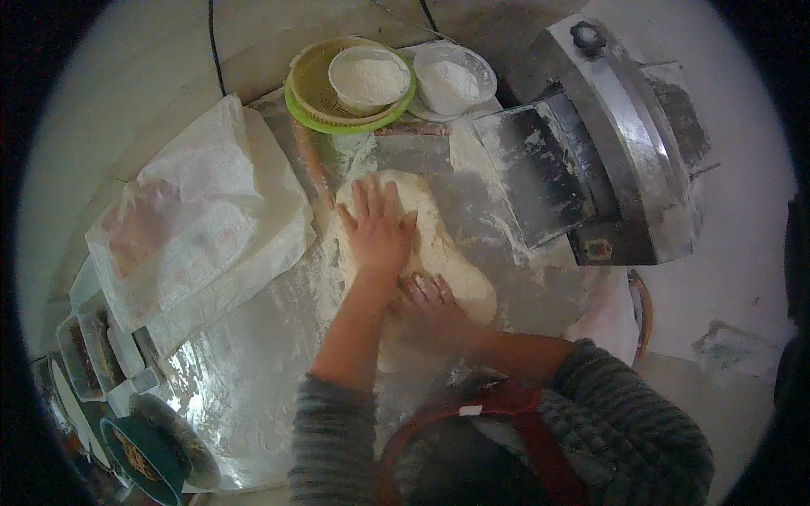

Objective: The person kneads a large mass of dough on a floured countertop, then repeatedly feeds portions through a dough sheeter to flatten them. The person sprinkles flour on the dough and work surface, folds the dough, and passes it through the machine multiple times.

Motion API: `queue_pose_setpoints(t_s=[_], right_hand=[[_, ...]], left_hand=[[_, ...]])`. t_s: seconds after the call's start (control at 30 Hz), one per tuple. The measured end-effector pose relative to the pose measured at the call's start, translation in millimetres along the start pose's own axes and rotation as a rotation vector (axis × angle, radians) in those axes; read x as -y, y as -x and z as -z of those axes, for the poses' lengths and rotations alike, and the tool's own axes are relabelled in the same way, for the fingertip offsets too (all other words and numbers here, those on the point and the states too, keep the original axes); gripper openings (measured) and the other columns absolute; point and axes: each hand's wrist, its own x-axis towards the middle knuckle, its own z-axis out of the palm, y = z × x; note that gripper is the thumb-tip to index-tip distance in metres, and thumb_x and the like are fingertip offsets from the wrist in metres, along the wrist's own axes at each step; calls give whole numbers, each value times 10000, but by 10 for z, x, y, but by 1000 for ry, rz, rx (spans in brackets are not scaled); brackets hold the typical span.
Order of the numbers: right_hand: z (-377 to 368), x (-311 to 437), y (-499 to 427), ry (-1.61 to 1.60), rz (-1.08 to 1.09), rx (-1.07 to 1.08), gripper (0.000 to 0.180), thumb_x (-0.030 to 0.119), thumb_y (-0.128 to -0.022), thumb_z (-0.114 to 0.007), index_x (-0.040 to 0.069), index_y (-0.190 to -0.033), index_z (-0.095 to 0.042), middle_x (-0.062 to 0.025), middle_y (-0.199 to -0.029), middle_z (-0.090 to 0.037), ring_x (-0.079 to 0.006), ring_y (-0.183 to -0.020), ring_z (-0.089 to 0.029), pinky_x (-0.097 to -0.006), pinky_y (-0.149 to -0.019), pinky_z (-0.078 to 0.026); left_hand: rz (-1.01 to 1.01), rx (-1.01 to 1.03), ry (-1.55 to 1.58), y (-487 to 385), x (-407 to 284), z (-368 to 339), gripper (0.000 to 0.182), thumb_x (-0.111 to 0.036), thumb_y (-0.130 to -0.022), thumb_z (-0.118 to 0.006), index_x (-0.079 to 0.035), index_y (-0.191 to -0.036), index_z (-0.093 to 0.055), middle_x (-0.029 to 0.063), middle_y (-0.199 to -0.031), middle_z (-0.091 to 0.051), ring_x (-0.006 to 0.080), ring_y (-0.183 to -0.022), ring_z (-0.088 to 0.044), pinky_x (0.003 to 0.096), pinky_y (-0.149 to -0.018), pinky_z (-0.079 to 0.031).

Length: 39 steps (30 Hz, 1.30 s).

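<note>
A large, long slab of pale dough (465,281) lies on the floured metal worktop (253,373) before me. My left hand (378,234) rests palm down on its upper part, fingers spread over the surface. Lower down, my right hand (436,310) presses flat on the dough, its fingers slightly apart and dusted with flour. Its outline is a little blurred, and my forearms hide some of the dough's near end. Loose flour is scattered around the dough's left edge. A wooden rolling pin (311,161) lies just beyond it at the upper left.
At the back, a yellow basket (304,82) holds a bowl of flour (370,76), beside a second flour bowl (455,79). A metal dough-rolling machine (620,139) stands right. Left are a white woven sack (202,209), plastic containers (95,354) and a green bowl (149,455).
</note>
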Motion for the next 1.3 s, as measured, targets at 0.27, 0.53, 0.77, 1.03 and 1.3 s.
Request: queue_pose_setpoints(t_s=[0.27,0.53,0.77,1.03,1.3], right_hand=[[75,-24,-95,-96,-57,4,647,514,-843,-512,109,-1341,-431,-222,-1418,-321,-423,-1309,-277,-616,-1036,-216],[463,-312,-179,-256,6,68,575,460,-764,-615,115,-1220,-552,-184,-1203,-539,-364,-1129,-495,-525,-928,-391],[811,-2176,-1450,-142,-360,-169,294,146,-787,-561,81,-1068,-620,-179,-954,-615,-350,-893,-598,-462,-787,-478],[640,-2496,-2071,89,-109,-77,325,111,-691,-655,57,-1009,-612,-142,-1043,-578,-313,-1053,-526,-423,-865,-447],[909,-2514,-1857,72,-129,116,433,217,-655,-736,11,-1010,-595,-177,-1010,-591,-348,-992,-564,-457,-830,-467]], left_hand=[[8,212,-86,-588,65,-49,702,-543,-849,-473,-188,-1433,-311,53,-1519,-219,281,-1422,-86,605,-1092,-47],[-35,17,-59,364,-290,218,737,-500,-846,-530,-104,-1425,-305,148,-1483,-277,329,-1384,-212,611,-1068,-133],[188,263,-64,782,-559,210,704,-460,-854,-514,-64,-1408,-336,145,-1477,-295,309,-1385,-225,562,-1095,-124],[204,284,-57,629,-623,305,681,-417,-860,-502,-82,-1418,-302,141,-1493,-247,312,-1399,-179,558,-1110,-74],[168,201,-52,722,-540,184,700,-477,-872,-485,-109,-1433,-285,137,-1503,-230,344,-1396,-161,586,-1094,-72]])
